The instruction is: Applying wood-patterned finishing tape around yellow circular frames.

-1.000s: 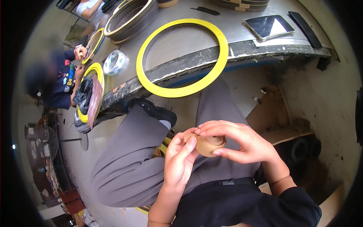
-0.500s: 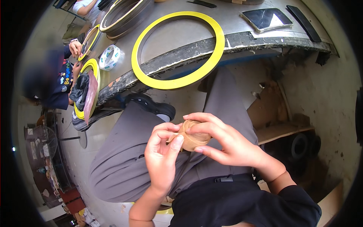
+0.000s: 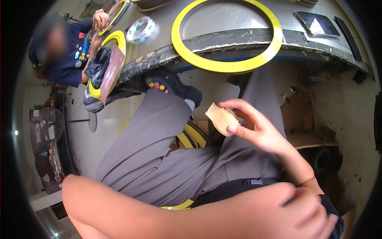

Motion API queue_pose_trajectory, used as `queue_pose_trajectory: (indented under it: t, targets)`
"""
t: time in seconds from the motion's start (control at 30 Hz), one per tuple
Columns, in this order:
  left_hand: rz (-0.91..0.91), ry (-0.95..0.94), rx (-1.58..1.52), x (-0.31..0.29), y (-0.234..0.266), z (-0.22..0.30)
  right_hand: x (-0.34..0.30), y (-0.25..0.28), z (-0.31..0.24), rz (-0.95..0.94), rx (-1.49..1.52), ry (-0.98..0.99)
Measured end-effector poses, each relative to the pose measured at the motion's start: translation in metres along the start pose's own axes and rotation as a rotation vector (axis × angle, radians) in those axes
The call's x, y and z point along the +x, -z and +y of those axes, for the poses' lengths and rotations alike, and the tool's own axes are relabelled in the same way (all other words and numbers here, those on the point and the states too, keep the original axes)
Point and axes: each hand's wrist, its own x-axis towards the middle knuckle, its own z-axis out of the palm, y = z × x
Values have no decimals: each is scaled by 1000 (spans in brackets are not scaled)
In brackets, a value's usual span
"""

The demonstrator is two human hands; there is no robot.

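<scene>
A small roll of tan tape [image 3: 223,120] with its free end sticking up is gripped by the fingers and thumb of my right hand [image 3: 260,129], above my lap. My left forearm crosses low in front of my body, and my left hand [image 3: 300,213] is by my right upper arm, close to the black sleeve. Motion smears its fingers, and I cannot make out anything in them. Beyond my hands, a large yellow-faced ring [image 3: 229,67] juts over the near edge of the metal worktable [image 3: 238,16].
A person at the left handles another yellow-edged ring [image 3: 115,18]. Near them are a white tape roll [image 3: 141,30] and a yellow ring [image 3: 120,37] with dark cloth and pinkish sheet [image 3: 113,67]. A tablet-like device [image 3: 318,24] lies at the right. Yellow strips [image 3: 193,133] show below my legs.
My left hand has let go of the tape roll and swung across my body to the lower right. My right hand has moved slightly up and right with the roll. The view has shifted.
</scene>
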Motion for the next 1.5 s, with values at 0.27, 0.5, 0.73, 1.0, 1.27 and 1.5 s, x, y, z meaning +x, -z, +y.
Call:
queue_pose_trajectory:
  t: [0.27, 0.5, 0.73, 1.0, 1.27, 1.5]
  targets:
    - [-323, 149, 390, 64, 84, -16, 26, 13, 0, 101, -65, -32]
    - [-87, 22, 826, -53, 128, -67, 46, -3, 18, 314, 244, 54]
    - [-121, 87, 824, -4, 91, -152, 70, -4, 11, 305, 367, 308]
    - [-38, 141, 719, -9, 90, -161, 79, 4, 24, 260, 320, 440]
    - [5, 88, 673, -9, 75, -166, 66, 18, 22, 175, 401, 358]
    - [105, 155, 579, -7, 78, -158, 64, 22, 29, 191, 291, 457]
